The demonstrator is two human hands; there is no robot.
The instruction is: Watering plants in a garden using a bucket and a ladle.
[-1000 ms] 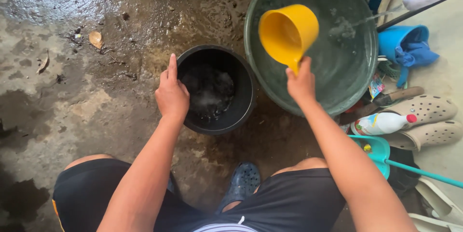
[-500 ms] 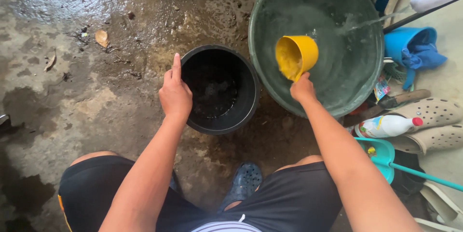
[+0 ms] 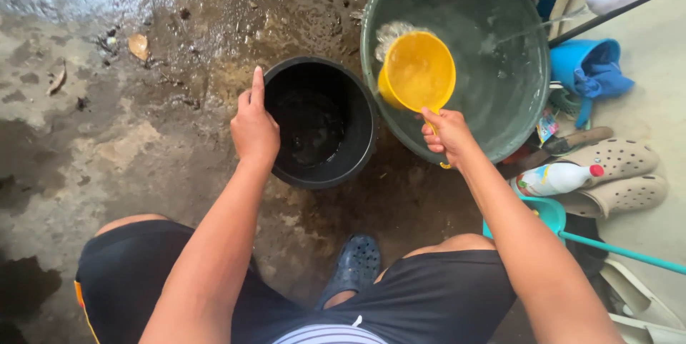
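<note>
Over the wet concrete floor (image 3: 107, 158), the right hand (image 3: 446, 133) is clamped on the handle of a yellow dipper (image 3: 418, 72), holding it level above the near rim of the big green basin (image 3: 532, 51), so the water inside stays in. The left hand (image 3: 254, 126) grips the rim of the black bucket (image 3: 364, 130), forefinger straight along the edge, apparently steadying it just beside the basin. The bucket's dark bottom looks wet, though how much water it holds is hard to tell. A thin stream falls into the basin from the right. Sandals (image 3: 622, 172) and a white bottle (image 3: 554, 180) lie alongside.
</note>
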